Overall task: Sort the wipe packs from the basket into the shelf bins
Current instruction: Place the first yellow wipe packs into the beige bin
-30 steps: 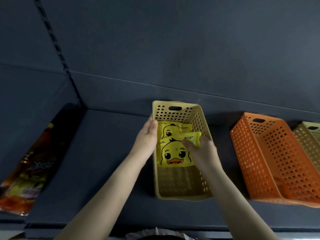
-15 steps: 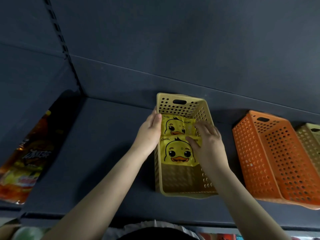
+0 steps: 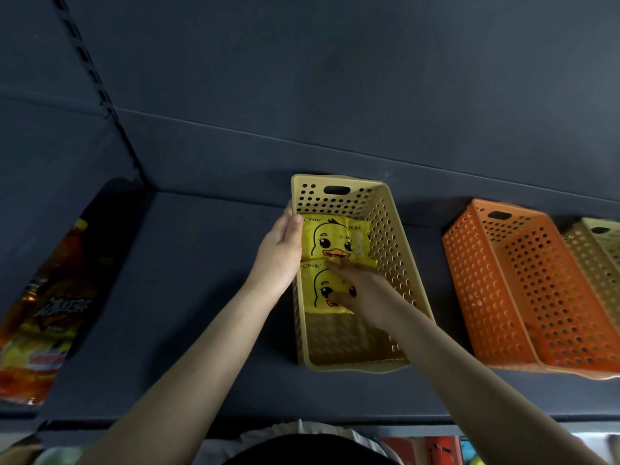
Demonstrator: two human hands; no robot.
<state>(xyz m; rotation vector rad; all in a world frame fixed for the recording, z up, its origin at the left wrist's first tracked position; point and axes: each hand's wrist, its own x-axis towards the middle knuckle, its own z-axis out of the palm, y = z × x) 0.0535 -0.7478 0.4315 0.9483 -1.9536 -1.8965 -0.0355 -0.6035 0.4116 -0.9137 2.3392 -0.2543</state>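
The dark shelf (image 3: 201, 297) fills most of the view and carries three perforated bins side by side. The yellow bin (image 3: 349, 362) stands in the middle, an orange bin (image 3: 523, 297) is well apart to its right, and a pale bin (image 3: 600, 250) just beside the orange one is cut by the frame edge. At the far left a glossy orange snack bag (image 3: 43, 313) lies on the neighbouring shelf section; its print is too blurred to read.

Inside the yellow bin two yellow wipe packs with a duck face lie flat toward the back: the rear pack (image 3: 332, 239) and the front pack (image 3: 322, 286), their edges touching. The near part of the bin floor is bare.

The left hand (image 3: 280, 253) rests against the left wall of the bin, its fingers (image 3: 293, 223) curled over the rim and closed on it, probably to keep the light bin from sliding while the packs are arranged. The right hand (image 3: 359, 293) lies open and flat on the front pack, gripping nothing, with its fingertips (image 3: 335, 263) at the seam between the two packs; I judge it is pressing them level so more will fit.

The right palm hides the lower right part of the front pack. The source basket is not in view. Along the bottom edge there are only dark clothing and some blurred coloured things.
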